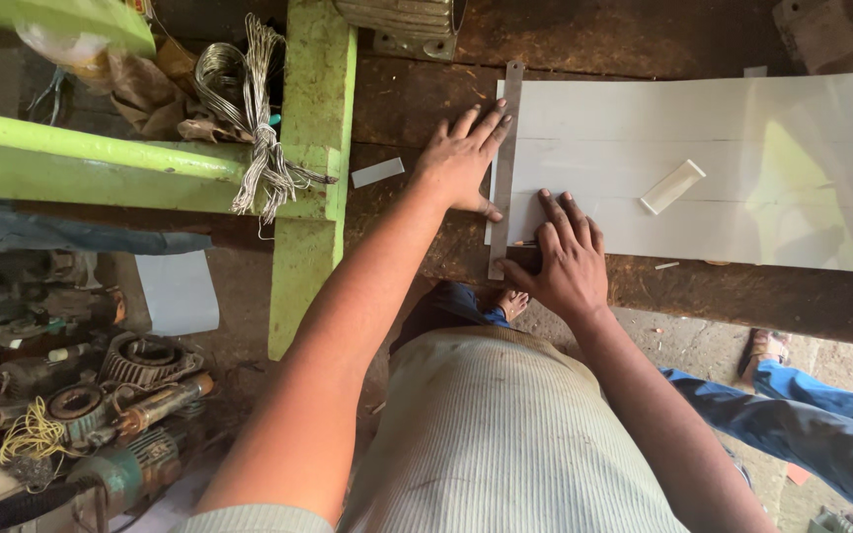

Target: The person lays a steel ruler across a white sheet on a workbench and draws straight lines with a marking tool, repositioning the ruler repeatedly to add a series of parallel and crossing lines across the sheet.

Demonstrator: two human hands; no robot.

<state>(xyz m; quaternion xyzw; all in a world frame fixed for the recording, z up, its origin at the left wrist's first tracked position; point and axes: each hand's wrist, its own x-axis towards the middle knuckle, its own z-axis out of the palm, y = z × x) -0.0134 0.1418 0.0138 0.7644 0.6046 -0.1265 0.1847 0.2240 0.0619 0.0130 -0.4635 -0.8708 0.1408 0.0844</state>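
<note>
Ruler (505, 168) runs lengthwise away from the person, left hand (461, 160) spread flat pinning it on white sheet (703, 128)

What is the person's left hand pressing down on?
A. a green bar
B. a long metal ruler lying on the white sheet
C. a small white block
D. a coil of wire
B: the left hand lies flat, fingers spread, on the long metal ruler along the end of the white sheet, while the right hand rests near the ruler's lower end.
</note>
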